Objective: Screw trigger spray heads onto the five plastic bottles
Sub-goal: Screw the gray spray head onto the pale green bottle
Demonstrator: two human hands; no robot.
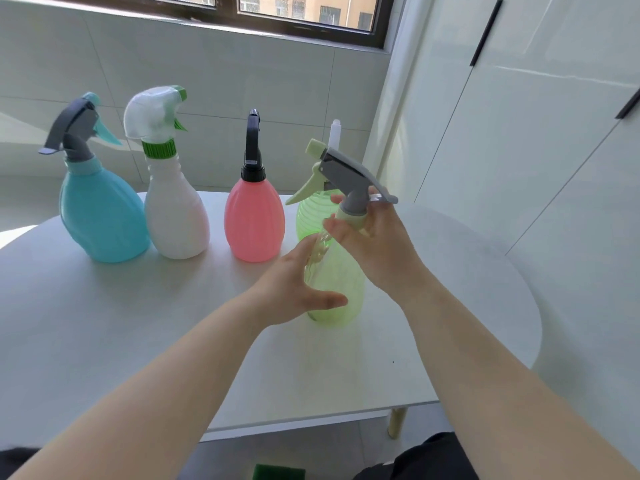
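The pale green bottle (341, 296) stands on the bench (138, 323). It is likely light, thin-walled and slippery. The left grip (298, 289) wraps its body; hold gently there. The right grip (374, 247) pinches the trigger spray head (346, 171) at its collar; turn there.

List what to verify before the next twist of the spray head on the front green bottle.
1. Base of the front green bottle on the table: ok.
2. The left hand holds the bottle's body: ok.
3. The right hand grips the spray head at its collar: ok.
4. Collar screwed fully down: cannot tell.
5. The blue bottle, white bottle and pink bottle carry heads: ok.
6. The rear green bottle has a head: cannot tell, partly hidden.
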